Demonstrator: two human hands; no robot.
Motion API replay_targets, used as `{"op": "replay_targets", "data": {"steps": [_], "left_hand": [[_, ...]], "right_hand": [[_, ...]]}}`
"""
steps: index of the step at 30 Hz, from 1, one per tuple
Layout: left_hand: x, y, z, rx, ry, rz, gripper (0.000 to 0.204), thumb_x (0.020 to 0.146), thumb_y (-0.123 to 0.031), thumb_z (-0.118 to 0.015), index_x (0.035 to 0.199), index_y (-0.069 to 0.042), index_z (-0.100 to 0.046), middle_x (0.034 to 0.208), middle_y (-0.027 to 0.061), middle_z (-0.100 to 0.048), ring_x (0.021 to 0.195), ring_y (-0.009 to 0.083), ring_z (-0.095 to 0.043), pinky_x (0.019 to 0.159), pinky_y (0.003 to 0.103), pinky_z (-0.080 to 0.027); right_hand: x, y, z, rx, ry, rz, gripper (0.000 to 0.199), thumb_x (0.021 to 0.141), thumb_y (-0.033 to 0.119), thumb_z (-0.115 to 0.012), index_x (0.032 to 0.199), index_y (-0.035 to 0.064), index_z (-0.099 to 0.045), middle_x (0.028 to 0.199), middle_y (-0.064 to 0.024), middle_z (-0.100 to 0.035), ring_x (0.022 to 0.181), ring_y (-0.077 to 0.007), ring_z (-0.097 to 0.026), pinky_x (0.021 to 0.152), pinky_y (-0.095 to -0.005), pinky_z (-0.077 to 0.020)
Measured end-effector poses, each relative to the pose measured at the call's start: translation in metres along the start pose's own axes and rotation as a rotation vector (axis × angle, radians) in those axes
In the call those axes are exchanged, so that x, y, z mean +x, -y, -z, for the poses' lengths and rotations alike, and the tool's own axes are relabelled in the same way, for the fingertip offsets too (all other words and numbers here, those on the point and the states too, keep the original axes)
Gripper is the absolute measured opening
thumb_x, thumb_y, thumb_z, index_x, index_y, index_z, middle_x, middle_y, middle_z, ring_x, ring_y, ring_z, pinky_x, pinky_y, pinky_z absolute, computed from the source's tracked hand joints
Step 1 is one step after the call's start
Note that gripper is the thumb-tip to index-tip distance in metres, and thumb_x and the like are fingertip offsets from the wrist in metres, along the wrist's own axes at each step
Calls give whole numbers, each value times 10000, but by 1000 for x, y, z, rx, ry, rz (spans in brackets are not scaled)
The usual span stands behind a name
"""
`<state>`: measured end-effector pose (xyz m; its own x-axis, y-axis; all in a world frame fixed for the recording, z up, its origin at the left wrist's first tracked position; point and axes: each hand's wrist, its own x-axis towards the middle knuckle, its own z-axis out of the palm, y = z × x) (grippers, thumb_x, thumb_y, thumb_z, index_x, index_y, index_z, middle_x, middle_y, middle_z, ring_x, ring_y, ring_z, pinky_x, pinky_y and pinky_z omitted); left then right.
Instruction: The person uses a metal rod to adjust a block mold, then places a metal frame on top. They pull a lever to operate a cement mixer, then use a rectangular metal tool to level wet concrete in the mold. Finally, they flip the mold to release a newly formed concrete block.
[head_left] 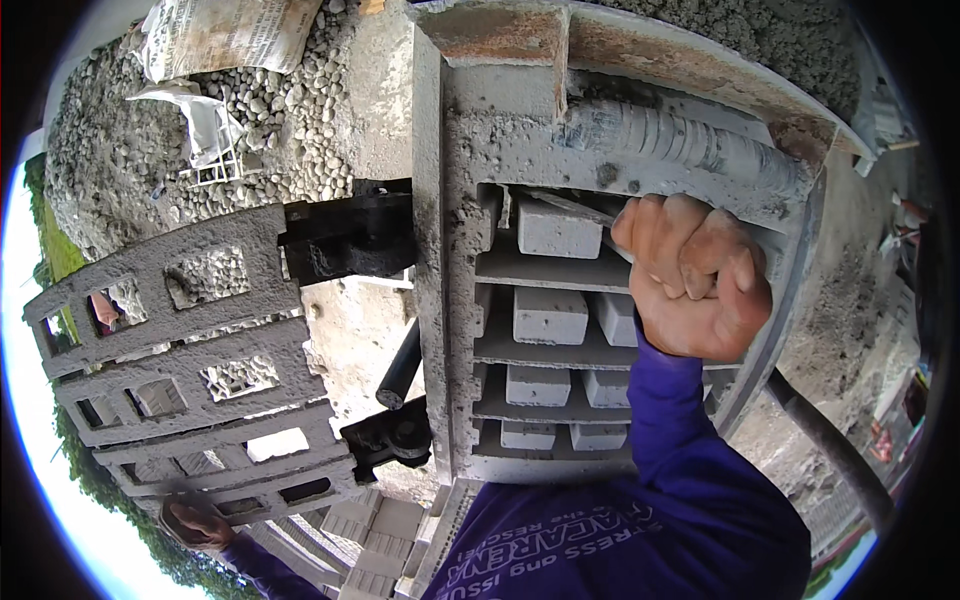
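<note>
Evidently, the biggest piece here is the concrete-crusted steel block mould [430, 250], upright in front of the person's torso. To its left, the slotted lid [180, 365] is swung wide on black hinge brackets [355, 235], so the opening part looks done and the closing not. Beyond the mould's far rim lies a heap of grey mix [770, 40]. The right hand [700, 280] hovers over the mould's upper right, its fingers curled tight into a fist. The left hand [198, 525] rests at the lid's lower outer edge; whether its fingers pinch or merely press, I cannot tell. Inside the mould, pale core blocks [550, 315] stand in four visible rows, the gaps between them apparently unfilled. Smallest, a thin strip [570, 205] runs toward the fist; whether it is gripped is unclear.
</note>
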<state>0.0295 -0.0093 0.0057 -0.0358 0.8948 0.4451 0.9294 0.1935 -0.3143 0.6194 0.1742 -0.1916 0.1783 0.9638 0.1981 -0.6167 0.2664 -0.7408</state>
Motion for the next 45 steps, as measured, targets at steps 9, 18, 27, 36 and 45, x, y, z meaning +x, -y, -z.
{"op": "replay_targets", "data": {"steps": [9, 18, 27, 36, 45], "left_hand": [[6, -13, -1, -32, -15, -27, 435, 1046, -340, -408, 980, 34, -620, 899, 162, -600, 788, 315, -567, 701, 433, -459], [17, -18, -15, -178, 8, 55, 427, 1038, -343, -442, 1013, 48, -613, 920, 175, -597, 776, 302, -568, 705, 417, -485], [17, -22, -18, -93, -87, -22, 472, 1032, -387, -439, 1006, 49, -619, 923, 194, -610, 789, 351, -572, 721, 452, -470], [18, -19, -18, -74, -60, -51, 495, 1042, -389, -407, 964, 49, -625, 908, 203, -609, 799, 368, -571, 722, 468, -460], [15, -17, -11, -75, -52, -21, 509, 1041, -407, -393, 967, 30, -643, 930, 186, -633, 824, 368, -590, 745, 461, -465]], "right_hand": [[17, 38, 27, -35, 29, -101, 376, 960, 297, -368, 624, 134, -333, 522, 12, -321, 492, -118, -269, 529, -308, -240], [-2, -4, 50, -157, -298, -78, 411, 941, 189, -538, 610, 84, -319, 572, 39, -278, 507, -61, -227, 471, -288, -159], [-4, 9, 58, -253, -275, -26, 391, 984, 233, -370, 611, 123, -325, 524, 7, -304, 477, -105, -232, 496, -295, -226], [-10, 28, 58, -381, -265, -25, 419, 980, 269, -405, 594, 130, -318, 533, 4, -295, 475, -115, -228, 499, -305, -214], [-15, 30, 68, -366, -238, -7, 446, 990, 262, -426, 590, 126, -282, 543, 13, -260, 496, -123, -240, 514, -313, -228]]}}
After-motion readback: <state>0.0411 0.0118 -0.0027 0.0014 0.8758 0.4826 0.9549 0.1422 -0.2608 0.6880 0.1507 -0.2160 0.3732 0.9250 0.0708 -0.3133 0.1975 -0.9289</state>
